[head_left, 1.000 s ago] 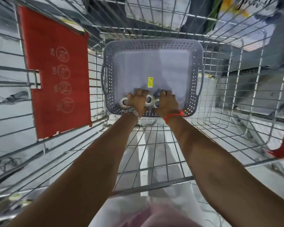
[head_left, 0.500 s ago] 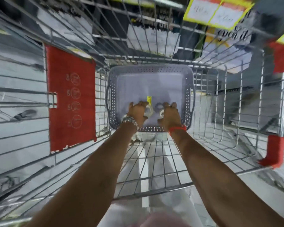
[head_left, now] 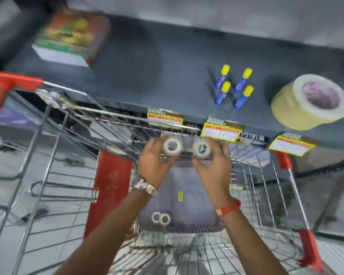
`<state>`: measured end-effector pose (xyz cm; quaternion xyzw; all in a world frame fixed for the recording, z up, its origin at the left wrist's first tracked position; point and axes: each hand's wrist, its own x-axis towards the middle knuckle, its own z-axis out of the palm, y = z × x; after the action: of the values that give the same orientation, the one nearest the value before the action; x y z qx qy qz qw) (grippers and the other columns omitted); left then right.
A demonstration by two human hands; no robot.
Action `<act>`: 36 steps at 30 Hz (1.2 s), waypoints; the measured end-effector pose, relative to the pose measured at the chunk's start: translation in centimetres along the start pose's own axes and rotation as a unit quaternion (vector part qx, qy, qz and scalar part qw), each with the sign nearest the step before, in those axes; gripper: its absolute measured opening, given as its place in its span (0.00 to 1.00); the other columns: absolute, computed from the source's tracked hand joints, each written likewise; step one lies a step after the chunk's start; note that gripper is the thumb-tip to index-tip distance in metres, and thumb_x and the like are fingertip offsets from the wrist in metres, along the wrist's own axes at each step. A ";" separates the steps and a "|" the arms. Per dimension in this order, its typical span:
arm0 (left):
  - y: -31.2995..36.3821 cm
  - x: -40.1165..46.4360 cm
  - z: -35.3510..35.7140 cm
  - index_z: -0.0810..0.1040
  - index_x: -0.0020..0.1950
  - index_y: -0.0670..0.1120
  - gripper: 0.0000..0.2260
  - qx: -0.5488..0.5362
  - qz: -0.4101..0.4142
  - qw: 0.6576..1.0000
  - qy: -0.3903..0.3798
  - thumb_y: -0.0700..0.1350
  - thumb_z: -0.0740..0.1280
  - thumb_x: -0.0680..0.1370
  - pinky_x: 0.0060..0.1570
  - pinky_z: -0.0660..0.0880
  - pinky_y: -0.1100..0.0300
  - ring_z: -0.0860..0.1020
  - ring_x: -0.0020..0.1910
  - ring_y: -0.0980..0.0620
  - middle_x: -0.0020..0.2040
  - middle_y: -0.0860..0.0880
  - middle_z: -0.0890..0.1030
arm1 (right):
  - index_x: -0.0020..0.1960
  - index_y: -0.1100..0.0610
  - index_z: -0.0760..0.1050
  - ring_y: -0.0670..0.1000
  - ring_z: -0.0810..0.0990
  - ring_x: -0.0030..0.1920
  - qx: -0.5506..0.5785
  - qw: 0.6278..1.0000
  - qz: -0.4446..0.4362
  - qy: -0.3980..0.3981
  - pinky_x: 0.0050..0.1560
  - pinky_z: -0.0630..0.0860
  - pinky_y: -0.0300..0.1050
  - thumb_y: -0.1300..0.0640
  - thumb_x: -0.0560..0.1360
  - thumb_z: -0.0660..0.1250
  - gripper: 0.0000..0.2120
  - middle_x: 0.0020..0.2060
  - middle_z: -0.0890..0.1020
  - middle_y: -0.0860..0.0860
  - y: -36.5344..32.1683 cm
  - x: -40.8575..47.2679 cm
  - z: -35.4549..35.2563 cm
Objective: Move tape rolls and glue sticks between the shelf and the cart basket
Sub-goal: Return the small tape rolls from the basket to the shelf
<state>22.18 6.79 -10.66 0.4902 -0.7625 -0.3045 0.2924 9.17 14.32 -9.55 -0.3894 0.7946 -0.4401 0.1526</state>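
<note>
My left hand [head_left: 153, 165] grips a small clear tape roll [head_left: 172, 146], and my right hand [head_left: 213, 167] grips another small tape roll [head_left: 202, 149]. Both rolls are raised above the grey perforated basket [head_left: 197, 213] in the cart, close to the front edge of the dark shelf [head_left: 147, 76]. Two more small tape rolls [head_left: 160, 218] lie side by side at the basket's near left corner. On the shelf stand several blue glue sticks with yellow caps [head_left: 233, 86], and to their right lies a large beige tape roll [head_left: 310, 101].
The wire cart [head_left: 58, 175] with red corner guards surrounds the basket; a red panel [head_left: 107, 193] hangs on its left side. Yellow price tags [head_left: 220, 132] line the shelf edge. A colourful box [head_left: 70, 38] sits on the shelf's far left.
Both hands have lifted out of the basket, each with a tape roll, up toward the shelf edge. The view has swung upward and now takes in the shelf top.
</note>
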 end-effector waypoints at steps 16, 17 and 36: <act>1.0 14.2 -4.7 0.72 0.63 0.50 0.29 0.247 -0.076 0.966 -0.006 0.63 0.68 0.67 0.70 0.43 0.32 0.58 0.72 0.41 0.69 0.41 0.66 | 0.62 0.56 0.72 0.60 0.76 0.58 -0.164 0.983 -0.070 -0.049 0.56 0.74 0.53 0.56 0.68 0.69 0.22 0.55 0.81 0.58 -7.8 13.4 6.5; 1.0 14.3 -4.6 0.71 0.64 0.50 0.29 0.243 -0.073 0.967 -0.011 0.63 0.68 0.67 0.69 0.42 0.31 0.56 0.73 0.41 0.71 0.41 0.65 | 0.63 0.56 0.71 0.61 0.76 0.59 -0.167 0.982 -0.069 -0.048 0.57 0.73 0.53 0.56 0.69 0.69 0.23 0.55 0.80 0.58 -7.9 13.4 6.5; -16.5 -7.6 6.5 0.76 0.51 0.40 0.15 0.051 -0.085 0.989 -0.110 0.41 0.55 0.71 0.51 0.74 0.51 0.76 0.51 0.38 0.52 0.35 0.77 | 0.60 0.67 0.73 0.55 0.75 0.59 -0.105 0.903 0.110 -0.402 0.59 0.69 0.45 0.65 0.67 0.74 0.23 0.56 0.77 0.58 16.1 -6.9 12.8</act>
<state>29.38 9.45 -28.35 0.5306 -0.7604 -0.3413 0.1543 13.29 17.07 -30.64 -0.4571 0.7453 -0.1406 0.4646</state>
